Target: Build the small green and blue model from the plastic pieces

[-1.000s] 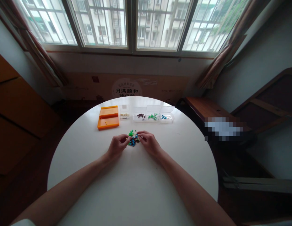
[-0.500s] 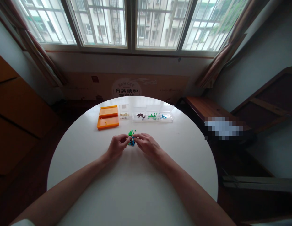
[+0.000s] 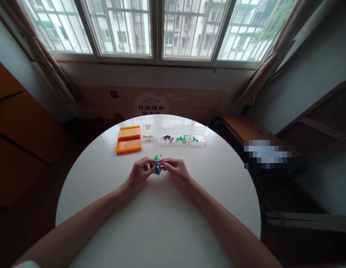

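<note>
A small heap of blue, dark, pale and green pieces (image 3: 157, 171) lies on the white round table, between my hands. My left hand (image 3: 138, 172) is at its left side, thumb and fingers closed in a pinch. From the right, my right hand (image 3: 177, 170) reaches in with its fingertips pressed together at the heap. Whatever the fingertips hold is too small to name. Several bright green pieces (image 3: 156, 158) lie just beyond the fingers. The pieces are too tiny for me to tell their exact kind.
An orange tray (image 3: 117, 152) with a raised back section stands at the table's far left. Beside it is a clear box (image 3: 144, 130) with pale pieces. Further right, open clear boxes hold dark pieces (image 3: 167, 138), green pieces (image 3: 182, 139) and blue pieces (image 3: 194, 139).
My right fingertips have drawn slightly to the right and curled more, showing more of the heap between the hands. My left hand stays almost in place. The view has shifted a little.
</note>
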`<move>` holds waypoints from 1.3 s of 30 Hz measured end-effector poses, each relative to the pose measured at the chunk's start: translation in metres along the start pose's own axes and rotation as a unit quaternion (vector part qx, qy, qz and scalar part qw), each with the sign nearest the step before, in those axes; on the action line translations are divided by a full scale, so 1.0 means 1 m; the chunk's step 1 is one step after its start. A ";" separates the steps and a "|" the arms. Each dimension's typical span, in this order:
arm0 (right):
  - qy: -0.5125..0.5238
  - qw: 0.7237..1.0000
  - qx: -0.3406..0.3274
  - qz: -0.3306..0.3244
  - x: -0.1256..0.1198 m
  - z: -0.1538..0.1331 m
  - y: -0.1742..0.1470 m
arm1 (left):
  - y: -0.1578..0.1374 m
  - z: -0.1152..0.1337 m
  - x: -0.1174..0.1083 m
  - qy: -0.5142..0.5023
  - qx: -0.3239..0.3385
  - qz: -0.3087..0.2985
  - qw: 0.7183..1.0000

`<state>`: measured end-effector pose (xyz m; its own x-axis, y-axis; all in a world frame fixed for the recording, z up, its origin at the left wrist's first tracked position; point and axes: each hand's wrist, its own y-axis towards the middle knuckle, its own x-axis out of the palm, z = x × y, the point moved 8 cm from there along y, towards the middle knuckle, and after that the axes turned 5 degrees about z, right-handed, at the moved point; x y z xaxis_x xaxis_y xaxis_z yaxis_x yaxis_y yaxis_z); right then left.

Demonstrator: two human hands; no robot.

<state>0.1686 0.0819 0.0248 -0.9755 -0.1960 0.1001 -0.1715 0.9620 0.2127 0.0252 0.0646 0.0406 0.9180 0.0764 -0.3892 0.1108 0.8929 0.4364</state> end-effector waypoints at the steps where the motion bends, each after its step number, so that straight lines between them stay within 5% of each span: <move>1: 0.003 1.000 0.003 -0.005 0.000 0.001 0.000 | 0.000 0.001 0.000 0.000 0.006 -0.002 1.000; 39: -0.045 0.998 0.011 -0.032 0.007 0.002 -0.003 | -0.002 0.006 0.007 -0.024 0.025 -0.035 0.999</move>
<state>0.1624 0.0785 0.0228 -0.9706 -0.2408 -0.0004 -0.2363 0.9520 0.1948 0.0336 0.0608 0.0424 0.9243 -0.0076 -0.3817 0.1932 0.8715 0.4507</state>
